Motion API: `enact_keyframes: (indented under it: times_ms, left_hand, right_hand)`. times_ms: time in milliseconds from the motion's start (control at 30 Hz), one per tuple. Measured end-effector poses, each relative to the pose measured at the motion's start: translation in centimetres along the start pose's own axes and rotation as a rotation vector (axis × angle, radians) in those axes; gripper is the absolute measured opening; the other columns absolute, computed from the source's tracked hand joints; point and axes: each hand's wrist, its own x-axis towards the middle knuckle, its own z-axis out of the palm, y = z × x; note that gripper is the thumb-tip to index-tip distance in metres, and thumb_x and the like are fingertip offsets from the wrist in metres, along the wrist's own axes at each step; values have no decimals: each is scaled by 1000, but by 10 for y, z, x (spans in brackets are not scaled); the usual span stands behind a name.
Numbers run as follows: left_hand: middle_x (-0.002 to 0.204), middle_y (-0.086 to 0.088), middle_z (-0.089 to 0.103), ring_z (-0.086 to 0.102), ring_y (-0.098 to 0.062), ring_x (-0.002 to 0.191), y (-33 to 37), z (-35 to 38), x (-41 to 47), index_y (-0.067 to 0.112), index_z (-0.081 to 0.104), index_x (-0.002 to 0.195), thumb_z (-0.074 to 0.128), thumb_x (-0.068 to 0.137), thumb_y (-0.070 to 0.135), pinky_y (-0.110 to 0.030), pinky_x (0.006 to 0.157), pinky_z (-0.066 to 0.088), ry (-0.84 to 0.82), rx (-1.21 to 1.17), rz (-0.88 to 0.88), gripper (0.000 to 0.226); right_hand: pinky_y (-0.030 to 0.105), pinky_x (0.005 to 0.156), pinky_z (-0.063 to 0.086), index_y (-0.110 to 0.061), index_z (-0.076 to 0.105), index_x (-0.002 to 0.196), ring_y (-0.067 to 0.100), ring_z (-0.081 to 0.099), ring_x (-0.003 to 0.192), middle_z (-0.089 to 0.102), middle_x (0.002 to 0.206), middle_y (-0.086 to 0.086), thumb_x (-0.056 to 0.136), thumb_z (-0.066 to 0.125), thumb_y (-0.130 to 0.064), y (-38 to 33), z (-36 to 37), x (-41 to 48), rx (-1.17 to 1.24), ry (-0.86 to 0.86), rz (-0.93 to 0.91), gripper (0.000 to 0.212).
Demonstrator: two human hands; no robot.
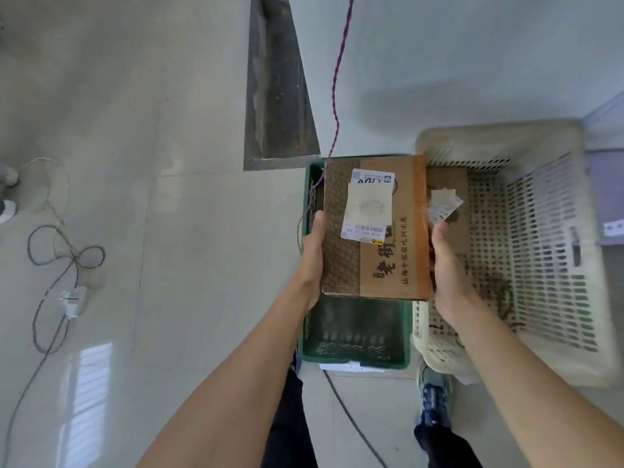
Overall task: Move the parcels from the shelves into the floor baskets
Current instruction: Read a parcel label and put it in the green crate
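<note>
Loose cables [64,265]: left lying on the floor, well left of the green basket [358,319].
Left hand [312,261]: clasped on the left edge of the cardboard parcel [374,228].
Cardboard parcel: labelled, held over the green basket.
Right hand [445,268]: clasped on the cardboard parcel's right edge.
White basket [553,251]: set just right of the green basket, with a second parcel [449,180] lodged inside.

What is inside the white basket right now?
One brown parcel with a crumpled white label lies in the white basket; the held carton and right hand hide part of it.
</note>
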Motion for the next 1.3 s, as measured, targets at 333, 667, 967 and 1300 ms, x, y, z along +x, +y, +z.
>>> enact_keyframes:
  times_ms: [333, 667, 967, 1300]
  left_hand:
    - [142, 7, 65, 60, -14, 133, -59, -63, 162, 36, 59, 143, 36, 86, 84, -47, 118, 42, 87, 223, -54, 78]
    - [171, -12, 13, 29, -35, 157, -84, -70, 285, 12, 12, 172, 49, 109, 54, -54, 128, 31, 254, 528, -101, 84]
    - [180, -15, -2, -2, -34, 166, -121, -73, 320, 14, 0, 173, 49, 110, 47, -51, 131, 8, 243, 818, -86, 86]
    - [181, -9, -12, -12, -30, 166, -146, -79, 330, 12, 14, 173, 47, 111, 48, -49, 132, 2, 180, 979, -53, 78]
  right_hand:
    - [58, 121, 39, -39, 43, 158, 20, 57, 139, 61, 150, -5, 98, 23, -82, 82, 49, 182, 24, 83, 81, 76]
    - [62, 125, 29, -44, 56, 148, 25, 53, 144, 63, 150, -4, 100, 24, -80, 106, 69, 302, -70, 0, 192, 67]
    - [73, 121, 20, -40, 60, 130, 37, 46, 148, 62, 149, 6, 96, 20, -86, 128, 84, 348, -48, -37, 334, 70]
    - [65, 122, 31, -36, 66, 137, 32, 61, 134, 73, 133, 3, 97, 13, -84, 155, 92, 374, 24, -18, 257, 82]
